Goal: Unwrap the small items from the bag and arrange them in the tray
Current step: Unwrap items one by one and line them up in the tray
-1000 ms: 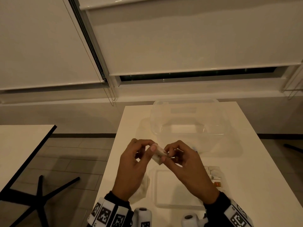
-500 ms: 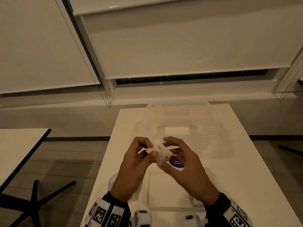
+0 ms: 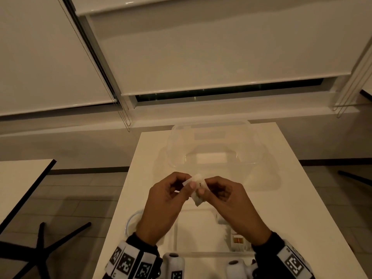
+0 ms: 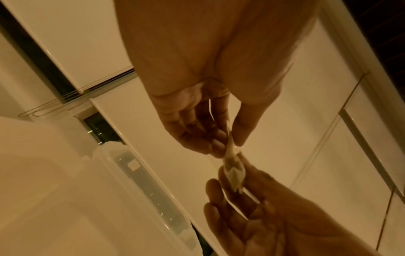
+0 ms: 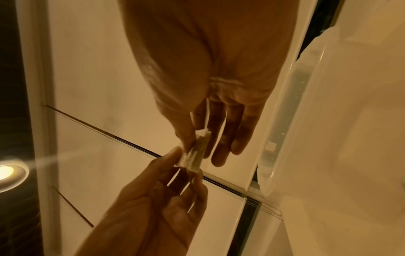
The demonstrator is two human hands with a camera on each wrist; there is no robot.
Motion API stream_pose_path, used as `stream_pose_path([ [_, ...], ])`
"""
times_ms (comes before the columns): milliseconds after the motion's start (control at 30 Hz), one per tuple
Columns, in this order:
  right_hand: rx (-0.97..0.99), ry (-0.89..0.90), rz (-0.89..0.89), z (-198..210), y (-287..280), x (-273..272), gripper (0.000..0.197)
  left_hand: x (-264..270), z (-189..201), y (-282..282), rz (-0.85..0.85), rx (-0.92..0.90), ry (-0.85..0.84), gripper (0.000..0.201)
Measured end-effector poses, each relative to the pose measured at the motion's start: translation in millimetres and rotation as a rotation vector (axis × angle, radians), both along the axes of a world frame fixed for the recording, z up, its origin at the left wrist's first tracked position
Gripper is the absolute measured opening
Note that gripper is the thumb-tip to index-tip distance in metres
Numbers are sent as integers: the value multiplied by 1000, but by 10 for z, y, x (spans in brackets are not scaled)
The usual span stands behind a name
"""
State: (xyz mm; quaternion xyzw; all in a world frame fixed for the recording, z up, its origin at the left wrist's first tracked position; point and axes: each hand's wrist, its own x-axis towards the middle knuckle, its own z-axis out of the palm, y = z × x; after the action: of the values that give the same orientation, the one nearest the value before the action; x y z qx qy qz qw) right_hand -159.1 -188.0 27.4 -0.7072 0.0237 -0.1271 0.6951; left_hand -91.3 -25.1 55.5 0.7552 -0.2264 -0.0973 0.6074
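A small item in a pale, crinkled wrapper (image 3: 198,190) hangs above the white table, held between both hands. My left hand (image 3: 189,185) pinches the wrapper's upper left edge with thumb and forefinger. My right hand (image 3: 202,188) pinches its right side. The left wrist view shows the wrapper (image 4: 233,170) stretched thin between the two pinches, with dark specks inside. In the right wrist view the wrapper (image 5: 195,155) looks the same. Below the hands lies a clear shallow tray (image 3: 201,252). Small wrapped items (image 3: 237,239) sit at its right edge.
A large clear plastic container (image 3: 213,146) stands at the far end of the table (image 3: 302,198). A clear round lid or bag edge (image 3: 128,222) pokes out under my left wrist. Another table (image 3: 18,182) and a black chair base (image 3: 40,250) are on the left.
The wrapped item has turned between my fingers and both pinches have shifted on it. The hands stay together at the same height; the head view has drifted slightly.
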Motion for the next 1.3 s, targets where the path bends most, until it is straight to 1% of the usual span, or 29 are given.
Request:
stream_pose_path([
  [133,63,11,-105,-127,-141,48,16,31,-133,-136,-37,66,93,19],
  [233,16,71,-100,-221,-275,77,13,90,-341,-246,-60,167,80,9],
  [333,-186,153,-73,-361,-437,76,14,118,-535,-337,-79,288,20,2],
  [400,-283,182,-55,-476,-533,70,14,104,-662,-396,-143,392,11,12],
  [433,-330,194,-31,-530,-565,68,14,103,-756,-418,-173,439,27,14],
  [533,-469,257,21,-711,-614,70,12,152,-1050,-480,-213,514,136,5],
  [567,-519,278,25,-781,-625,73,10,177,-1147,-501,-208,537,162,5],
  [633,-631,328,29,-955,-661,89,7,218,-1332,-540,-213,605,185,4],
  [700,-734,395,47,-1141,-694,119,12,220,-1487,-582,-241,661,200,3],
  [833,-860,468,57,-1399,-724,192,17,201,-1766,-674,-257,716,217,4],
  [967,-969,510,104,-1498,-716,238,15,188,-1953,-717,-196,750,227,11],
  [1167,-1025,539,127,-1577,-715,249,14,179,-2086,-760,-146,764,292,15],
  [1300,-1050,549,123,-1621,-726,232,15,180,-2131,-775,-153,773,329,11],
])
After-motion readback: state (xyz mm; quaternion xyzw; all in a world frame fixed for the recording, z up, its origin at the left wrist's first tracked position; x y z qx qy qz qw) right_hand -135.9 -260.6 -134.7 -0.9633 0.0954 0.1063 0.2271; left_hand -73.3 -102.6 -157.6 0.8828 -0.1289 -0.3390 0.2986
